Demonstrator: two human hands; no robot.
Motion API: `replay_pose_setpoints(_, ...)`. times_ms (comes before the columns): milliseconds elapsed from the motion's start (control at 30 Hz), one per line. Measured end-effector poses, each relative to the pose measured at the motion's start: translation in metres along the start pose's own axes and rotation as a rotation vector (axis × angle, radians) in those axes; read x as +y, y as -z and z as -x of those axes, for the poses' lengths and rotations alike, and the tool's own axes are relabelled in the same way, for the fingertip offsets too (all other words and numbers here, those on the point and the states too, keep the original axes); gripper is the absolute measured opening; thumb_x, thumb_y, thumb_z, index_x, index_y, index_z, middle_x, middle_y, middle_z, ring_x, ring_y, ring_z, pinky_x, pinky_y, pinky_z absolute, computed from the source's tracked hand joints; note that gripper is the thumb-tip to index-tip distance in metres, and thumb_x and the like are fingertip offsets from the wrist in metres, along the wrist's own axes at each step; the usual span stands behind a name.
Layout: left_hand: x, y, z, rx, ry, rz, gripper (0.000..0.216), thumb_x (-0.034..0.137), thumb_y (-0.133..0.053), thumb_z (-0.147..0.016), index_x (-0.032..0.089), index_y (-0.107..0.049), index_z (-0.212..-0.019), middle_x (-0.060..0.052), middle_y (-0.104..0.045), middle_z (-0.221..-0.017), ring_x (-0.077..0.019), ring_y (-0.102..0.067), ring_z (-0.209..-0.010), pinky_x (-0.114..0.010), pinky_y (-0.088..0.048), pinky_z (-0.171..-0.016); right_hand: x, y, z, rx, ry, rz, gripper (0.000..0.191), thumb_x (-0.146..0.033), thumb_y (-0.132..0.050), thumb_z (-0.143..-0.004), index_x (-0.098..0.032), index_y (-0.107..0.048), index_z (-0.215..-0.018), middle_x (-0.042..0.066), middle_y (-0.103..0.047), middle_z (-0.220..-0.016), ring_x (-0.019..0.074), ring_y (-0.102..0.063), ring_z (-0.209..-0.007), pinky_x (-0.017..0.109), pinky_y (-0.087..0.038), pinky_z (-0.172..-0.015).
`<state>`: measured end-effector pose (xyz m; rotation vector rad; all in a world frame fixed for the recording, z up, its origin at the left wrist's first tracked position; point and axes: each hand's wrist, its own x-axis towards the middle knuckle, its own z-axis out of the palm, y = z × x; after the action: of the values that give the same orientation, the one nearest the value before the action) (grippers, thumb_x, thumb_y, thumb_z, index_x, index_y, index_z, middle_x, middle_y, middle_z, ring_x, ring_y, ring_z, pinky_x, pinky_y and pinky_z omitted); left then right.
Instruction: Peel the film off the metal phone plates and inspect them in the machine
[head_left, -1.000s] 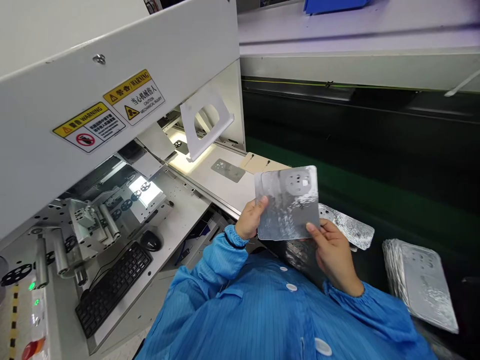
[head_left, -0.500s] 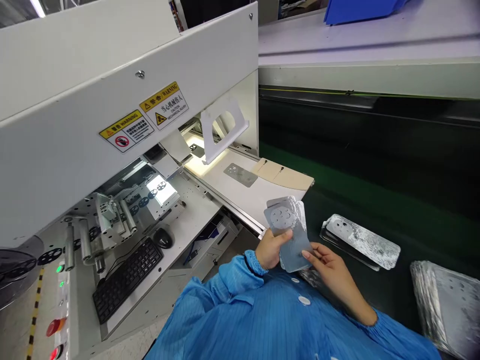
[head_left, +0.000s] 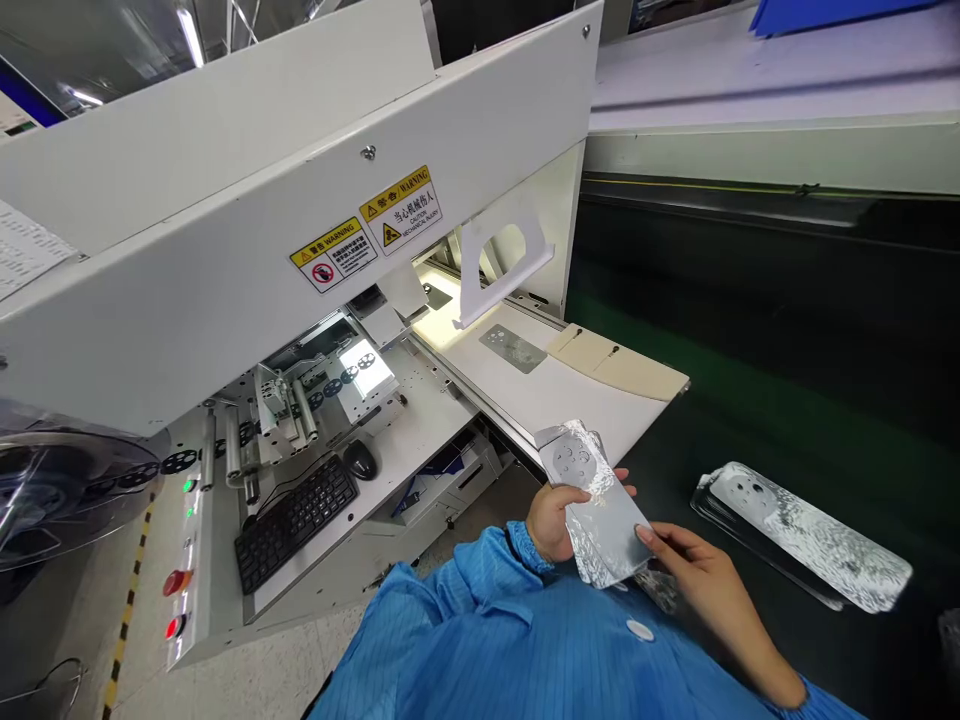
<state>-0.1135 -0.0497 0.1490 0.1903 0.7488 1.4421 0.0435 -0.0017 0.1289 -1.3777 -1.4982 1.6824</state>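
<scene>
My left hand (head_left: pixel 553 518) is closed round a small fanned stack of thin grey phone back panels (head_left: pixel 609 528), its thumb lying on the top one. Round camera holes show at the far end of that top panel. My right hand (head_left: pixel 701 575) pinches the near right edge of the same panel between thumb and fingers. Another pile of panels (head_left: pixel 814 535), shiny and partly filmed, lies on the dark surface to the right. One more panel (head_left: pixel 513 349) lies flat on the machine's white belt (head_left: pixel 480 385) ahead of me.
A white machine (head_left: pixel 300 210) with warning labels spans the left and front. Below it are a keyboard (head_left: pixel 296 520), a mouse (head_left: pixel 360 459) and red buttons (head_left: pixel 177 582). A white bracket (head_left: pixel 504 262) overhangs the belt, beside a beige guide plate (head_left: pixel 619 362). A blue bin (head_left: pixel 832 14) sits at upper right.
The view has turned left, so the scene sits further right. Both hands keep hold of the panels; the top panel now lies more askew over the others. The panel on the belt looks unmoved.
</scene>
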Motion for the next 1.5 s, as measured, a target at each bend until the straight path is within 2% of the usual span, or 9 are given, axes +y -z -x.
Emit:
replay_pose_setpoints(167, 0.002, 0.011, 0.005, 0.295, -0.069, 0.024, 0.048, 0.017, -0.064, -0.044, 0.015, -0.070, -0.092, -0.009, -0.071, -0.077, -0.0383, -0.060, -0.102, -0.046, -0.043, -0.090, 0.001, 0.005, -0.009, 0.026, 0.059, -0.010, 0.046, -0.066, -0.074, -0.055, -0.020, -0.069, -0.062, 0.004, -0.066, -0.059, 0.0167, -0.057, -0.048, 0.028, -0.050, -0.045)
replay_pose_setpoints(367, 0.004, 0.020, 0.007, 0.316, -0.086, 0.010, 0.048, 0.017, -0.072, -0.044, 0.019, -0.069, -0.092, -0.006, -0.070, -0.074, -0.0365, -0.062, -0.098, -0.046, -0.043, -0.089, 0.008, 0.009, -0.024, 0.057, 0.077, 0.103, 0.054, -0.068, -0.070, -0.057, -0.020, -0.066, -0.082, 0.003, -0.065, -0.058, 0.0193, -0.058, -0.050, 0.032, -0.048, -0.046)
replay_pose_setpoints(500, 0.002, 0.019, 0.004, 0.336, -0.107, 0.028, 0.058, 0.021, -0.075, -0.042, 0.014, -0.067, -0.098, -0.010, -0.070, -0.081, -0.0363, -0.062, -0.100, -0.048, -0.043, -0.091, 0.011, 0.002, -0.031, 0.192, 0.361, 0.363, 0.049, -0.065, -0.061, -0.069, -0.023, -0.060, -0.093, 0.007, -0.068, -0.081, 0.0256, -0.065, -0.074, 0.040, -0.053, -0.063)
replay_pose_setpoints(600, -0.002, 0.017, 0.002, 0.324, -0.148, 0.038, 0.060, 0.024, -0.077, -0.042, 0.014, -0.066, -0.100, -0.012, -0.070, -0.087, -0.0374, -0.059, -0.105, -0.047, -0.043, -0.093, 0.010, -0.009, -0.032, 0.122, 0.645, 0.592, 0.046, -0.065, -0.053, -0.076, -0.024, -0.062, -0.094, 0.013, -0.064, -0.110, 0.0318, -0.059, -0.105, 0.048, -0.049, -0.086)
replay_pose_setpoints(667, -0.004, 0.015, 0.002, 0.300, -0.184, 0.023, 0.058, 0.027, -0.079, -0.045, 0.016, -0.066, -0.100, -0.012, -0.070, -0.091, -0.0377, -0.058, -0.108, -0.046, -0.043, -0.092, 0.010, -0.016, -0.032, 0.043, 0.714, 0.676, 0.049, -0.065, -0.052, -0.078, -0.024, -0.061, -0.102, 0.014, -0.059, -0.122, 0.0334, -0.055, -0.113, 0.049, -0.048, -0.087)
replay_pose_setpoints(867, -0.010, 0.014, 0.003, 0.227, -0.165, 0.005, 0.048, 0.037, -0.080, -0.052, 0.018, -0.068, -0.095, -0.011, -0.070, -0.090, -0.0377, -0.060, -0.104, -0.047, -0.045, -0.088, 0.016, -0.020, -0.038, 0.012, 0.709, 0.642, 0.050, -0.064, -0.056, -0.076, -0.024, -0.055, -0.107, 0.013, -0.059, -0.120, 0.0320, -0.056, -0.112, 0.048, -0.048, -0.090)
replay_pose_setpoints(1033, -0.005, 0.023, 0.006, 0.259, -0.099, 0.035, 0.041, 0.031, -0.073, -0.050, 0.011, -0.068, -0.085, -0.015, -0.069, -0.080, -0.0376, -0.062, -0.100, -0.047, -0.044, -0.089, 0.018, -0.007, -0.054, 0.050, 0.690, 0.592, 0.045, -0.061, -0.055, -0.078, -0.025, -0.054, -0.105, 0.011, -0.060, -0.116, 0.0300, -0.057, -0.110, 0.048, -0.045, -0.093)
replay_pose_setpoints(1233, 0.007, 0.035, 0.017, 0.253, -0.070, 0.049, 0.054, 0.022, -0.062, -0.044, 0.013, -0.070, -0.097, -0.013, -0.071, -0.079, -0.0389, -0.060, -0.103, -0.047, -0.044, -0.090, 0.016, 0.004, -0.097, 0.130, 0.691, 0.833, 0.049, -0.060, -0.052, -0.077, -0.020, -0.058, -0.104, 0.015, -0.060, -0.112, 0.0341, -0.056, -0.105, 0.049, -0.045, -0.088)
replay_pose_setpoints(1500, 0.006, 0.039, 0.026, 0.251, -0.087, -0.010, 0.060, 0.025, -0.059, -0.046, 0.023, -0.069, -0.105, -0.009, -0.073, -0.084, -0.0397, -0.061, -0.101, -0.050, -0.046, -0.083, -0.007, -0.019, -0.148, 0.110, 0.708, 1.094, 0.044, -0.046, -0.056, -0.078, -0.019, -0.059, -0.112, 0.016, -0.055, -0.125, 0.0342, -0.051, -0.114, 0.048, -0.043, -0.091)
